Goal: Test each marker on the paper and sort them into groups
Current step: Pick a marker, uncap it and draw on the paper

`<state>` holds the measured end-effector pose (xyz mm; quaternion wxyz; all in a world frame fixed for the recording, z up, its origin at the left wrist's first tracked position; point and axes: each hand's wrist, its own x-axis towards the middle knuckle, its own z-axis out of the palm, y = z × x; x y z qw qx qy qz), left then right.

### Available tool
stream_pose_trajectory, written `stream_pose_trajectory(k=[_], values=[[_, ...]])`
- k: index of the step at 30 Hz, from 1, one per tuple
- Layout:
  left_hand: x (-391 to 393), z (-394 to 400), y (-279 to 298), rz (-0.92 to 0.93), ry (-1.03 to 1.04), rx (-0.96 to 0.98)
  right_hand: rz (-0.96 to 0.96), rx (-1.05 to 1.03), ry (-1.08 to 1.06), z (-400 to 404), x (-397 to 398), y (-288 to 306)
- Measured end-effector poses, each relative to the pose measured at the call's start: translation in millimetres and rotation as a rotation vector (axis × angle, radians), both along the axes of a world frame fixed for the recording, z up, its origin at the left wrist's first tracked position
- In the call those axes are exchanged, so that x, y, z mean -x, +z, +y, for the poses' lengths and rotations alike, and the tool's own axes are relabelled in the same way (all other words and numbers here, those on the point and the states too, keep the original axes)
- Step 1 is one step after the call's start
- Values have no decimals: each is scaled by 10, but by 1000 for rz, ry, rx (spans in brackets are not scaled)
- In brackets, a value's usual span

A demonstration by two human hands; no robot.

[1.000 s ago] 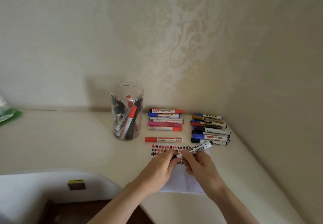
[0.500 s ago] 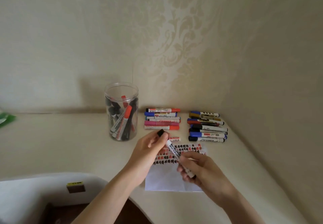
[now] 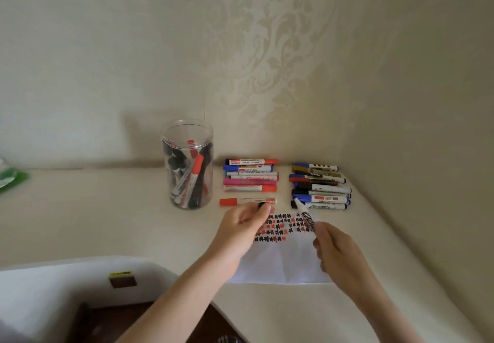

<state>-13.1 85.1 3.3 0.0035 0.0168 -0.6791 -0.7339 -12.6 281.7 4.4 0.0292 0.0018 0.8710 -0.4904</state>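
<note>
Right hand grips the uncapped marker, tip raised over the paper; left hand pinches its black cap. Step: about to test. Next: tip down on blank paper below the scribbles. Beyond: sorted groups, jar.

The cream counter carries a clear jar, the marked paper — and two marker rows.

Cap pulled off, marker tip now points away
</note>
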Motion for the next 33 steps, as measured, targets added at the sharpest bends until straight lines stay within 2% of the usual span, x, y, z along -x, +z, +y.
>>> stream_pose_trajectory(k=[3,5,7,10,12,18,21,26,29,33], values=[[99,13,-114,27,57,49,110,12,-8,-15,11,50],[162,3,-187,98,35,178,184,142,-104,29,19,75],[184,42,-249,163,-3,322,106,406,-230,84,90,82],[242,78,-339,222,-13,435,-31,833,-362,106,214,115],[272,108,-392,274,-43,530,-60,953,-420,78,287,147],[270,123,-581,317,-61,697,-92,751,-291,-81,426,141],[278,116,-621,346,-59,714,-60,646,-215,-135,461,54],[284,78,-681,376,-70,748,46,276,-198,-86,407,-207],[281,71,-698,454,-65,815,92,292,-183,-50,404,-271],[239,93,-657,531,-176,994,114,278,-166,-40,420,-301]])
